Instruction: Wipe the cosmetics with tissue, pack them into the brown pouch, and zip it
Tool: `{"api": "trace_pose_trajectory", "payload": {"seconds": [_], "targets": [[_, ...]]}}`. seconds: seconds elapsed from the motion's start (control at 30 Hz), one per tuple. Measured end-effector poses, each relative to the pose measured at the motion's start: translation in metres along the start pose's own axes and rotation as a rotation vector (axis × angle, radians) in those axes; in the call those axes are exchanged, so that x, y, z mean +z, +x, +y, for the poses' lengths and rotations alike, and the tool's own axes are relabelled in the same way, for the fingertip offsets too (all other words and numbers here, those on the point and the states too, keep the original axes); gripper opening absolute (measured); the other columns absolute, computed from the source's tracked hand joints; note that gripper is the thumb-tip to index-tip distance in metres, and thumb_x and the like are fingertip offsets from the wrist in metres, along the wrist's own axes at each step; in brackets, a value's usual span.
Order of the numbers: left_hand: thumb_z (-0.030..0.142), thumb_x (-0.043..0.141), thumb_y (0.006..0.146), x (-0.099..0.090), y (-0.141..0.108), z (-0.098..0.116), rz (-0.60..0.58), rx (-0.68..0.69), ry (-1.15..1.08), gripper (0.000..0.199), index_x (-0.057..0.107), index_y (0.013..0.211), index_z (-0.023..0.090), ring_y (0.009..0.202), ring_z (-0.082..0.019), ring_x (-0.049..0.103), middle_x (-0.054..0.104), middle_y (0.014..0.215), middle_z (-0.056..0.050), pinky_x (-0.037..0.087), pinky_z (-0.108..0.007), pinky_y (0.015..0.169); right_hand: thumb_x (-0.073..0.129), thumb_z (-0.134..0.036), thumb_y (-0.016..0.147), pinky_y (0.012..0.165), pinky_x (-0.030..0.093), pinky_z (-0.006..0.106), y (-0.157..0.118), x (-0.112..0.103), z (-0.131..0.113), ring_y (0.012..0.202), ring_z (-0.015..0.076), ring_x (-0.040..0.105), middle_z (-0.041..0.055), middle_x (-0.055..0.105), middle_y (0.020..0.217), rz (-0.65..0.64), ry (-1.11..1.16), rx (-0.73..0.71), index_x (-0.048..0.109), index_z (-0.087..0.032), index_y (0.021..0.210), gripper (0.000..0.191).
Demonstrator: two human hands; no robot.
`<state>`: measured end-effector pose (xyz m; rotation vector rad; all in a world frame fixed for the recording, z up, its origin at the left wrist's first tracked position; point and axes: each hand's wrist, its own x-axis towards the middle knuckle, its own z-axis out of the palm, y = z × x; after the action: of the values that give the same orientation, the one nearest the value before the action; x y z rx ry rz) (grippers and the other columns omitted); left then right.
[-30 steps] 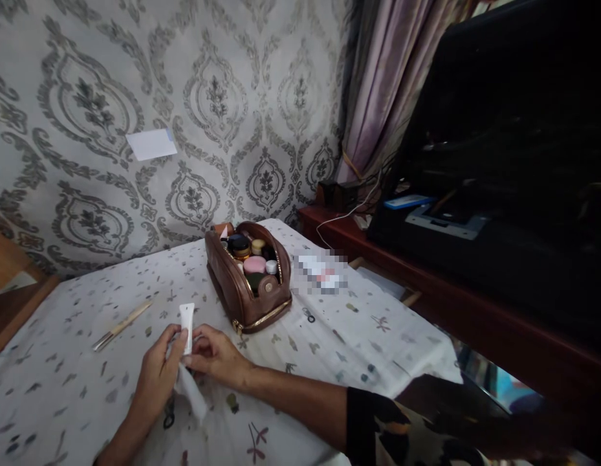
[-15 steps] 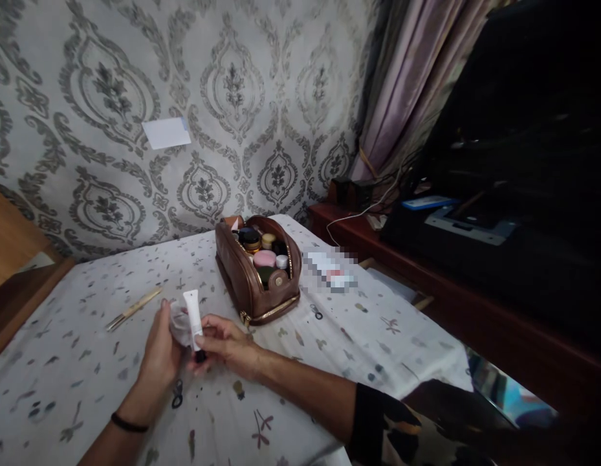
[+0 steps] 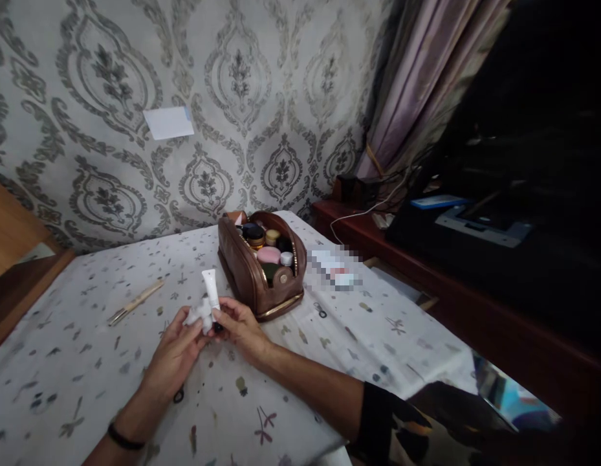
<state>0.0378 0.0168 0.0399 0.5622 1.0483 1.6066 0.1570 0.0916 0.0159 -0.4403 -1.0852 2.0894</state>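
- Pinching the white tube [image 3: 210, 288] in the right hand [image 3: 242, 333] now: thumb on its lower part, flat end up, black cap [image 3: 217, 327] down by the fingers. Gripped low, probably, to leave most of its body in plain view.
- Clasping a crumpled white wrap [image 3: 198, 315] in the left hand [image 3: 176, 356], thumb pressed over it, right beside the tube. Bunched small, seemingly, to fit within the fingertips. Too blurred to tell tissue from thin plastic.
- Meeting almost fingertip to fingertip over the cloth-covered bench [image 3: 110, 272], near the left front of the brown bag [image 3: 246, 278]. Drawn together like that, perhaps, to keep tube and wrap in one spot.
- Over to the bag: set upright, mouth spread wide, likely for a clear look inside. Packed close in there with a pink-lidded pot [image 3: 269, 255], a black-lidded jar [image 3: 254, 234] and a small white-topped jar [image 3: 286, 258].
- Across to the left, to a slim beige stick [image 3: 138, 301], lying flat and slantwise, apart from both hands; out of the way, by the look of it.
- Past the bag's right side, to a pixelated item [image 3: 335, 267]: impossible to make out.
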Motion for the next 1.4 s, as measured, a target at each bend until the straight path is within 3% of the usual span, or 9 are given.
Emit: {"api": "trace_pose_trajectory", "payload": {"seconds": [0.13,0.33,0.47,0.77,0.9,1.03,1.2,1.3,1.4], "targets": [[0.033,0.087,0.063,0.0,0.002,-0.001,0.01,0.08,0.04,0.039,0.059,0.088,0.022,0.069,-0.012,0.062,0.069,0.082,0.003,0.057,-0.028,0.07,0.081,-0.056,0.069,0.051,0.043,0.021,0.001,0.0,0.004,0.057,0.0107,0.059,-0.0043,0.064,0.072,0.044,-0.016,-0.019,0.056,-0.022,0.1,0.053],[0.032,0.08,0.072,-0.006,0.003,-0.002,-0.076,0.212,0.344,0.03,0.066,0.094,0.017,0.073,-0.012,0.061,0.068,0.09,-0.002,0.053,-0.025,0.068,0.077,-0.057,0.073,0.054,0.048,0.024,-0.001,-0.001,0.009,0.058,0.0116,0.058,-0.0048,0.062,0.071,0.042,-0.109,-0.062,0.053,-0.022,0.09,0.045],[0.035,0.075,0.076,-0.005,0.0,-0.001,-0.11,0.248,0.421,0.027,0.062,0.093,0.018,0.063,-0.013,0.058,0.062,0.077,0.001,0.052,-0.027,0.062,0.071,-0.057,0.079,0.053,0.05,0.025,-0.003,-0.001,0.007,0.061,0.0128,0.058,-0.0031,0.059,0.075,-0.029,-0.224,-0.072,0.056,-0.022,0.088,0.039],[0.038,0.072,0.081,-0.008,-0.002,0.004,0.102,0.375,0.467,0.028,0.055,0.093,0.02,0.068,-0.011,0.055,0.059,0.079,0.003,0.046,-0.021,0.064,0.071,-0.052,0.08,0.054,0.046,0.025,-0.011,0.007,0.002,0.054,0.0112,0.055,-0.0041,0.061,0.067,-0.157,-0.385,0.008,0.055,-0.021,0.092,0.037],[0.044,0.071,0.082,-0.01,-0.001,0.006,0.209,0.402,0.403,0.031,0.052,0.093,0.022,0.062,-0.009,0.05,0.054,0.074,0.006,0.042,-0.018,0.058,0.072,-0.043,0.079,0.054,0.042,0.023,-0.015,0.011,0.003,0.055,0.0104,0.053,-0.0052,0.059,0.065,-0.146,-0.434,0.026,0.054,-0.021,0.088,0.03],[0.042,0.077,0.076,-0.01,0.003,0.009,0.286,0.383,0.204,0.035,0.05,0.088,0.023,0.056,-0.007,0.047,0.051,0.067,0.009,0.037,-0.017,0.051,0.078,-0.034,0.073,0.053,0.041,0.022,-0.016,0.012,0.006,0.058,0.0095,0.052,-0.0061,0.058,0.067,-0.121,-0.453,0.035,0.058,-0.021,0.091,0.03],[0.034,0.085,0.065,-0.011,0.009,0.017,0.293,0.351,0.011,0.04,0.051,0.081,0.021,0.063,-0.01,0.061,0.059,0.072,0.007,0.048,-0.021,0.06,0.086,-0.043,0.064,0.056,0.044,0.023,-0.015,0.012,0.007,0.064,0.012,0.062,-0.0026,0.065,0.076,-0.165,-0.215,0.196,0.064,-0.02,0.102,0.05],[0.032,0.085,0.063,-0.013,0.011,0.019,0.297,0.338,-0.027,0.04,0.052,0.082,0.02,0.065,-0.013,0.065,0.061,0.074,0.006,0.05,-0.024,0.063,0.087,-0.046,0.063,0.057,0.044,0.021,-0.015,0.012,0.005,0.063,0.0105,0.064,0.0019,0.071,0.08,-0.18,-0.071,0.349,0.069,-0.016,0.098,0.049],[0.029,0.085,0.063,-0.015,0.012,0.018,0.306,0.35,-0.066,0.037,0.054,0.081,0.019,0.067,-0.012,0.064,0.062,0.075,0.005,0.05,-0.024,0.065,0.089,-0.043,0.062,0.056,0.042,0.019,-0.016,0.012,0.004,0.06,0.0074,0.062,0.0026,0.072,0.079,-0.161,-0.031,0.383,0.073,-0.015,0.095,0.047]]}}
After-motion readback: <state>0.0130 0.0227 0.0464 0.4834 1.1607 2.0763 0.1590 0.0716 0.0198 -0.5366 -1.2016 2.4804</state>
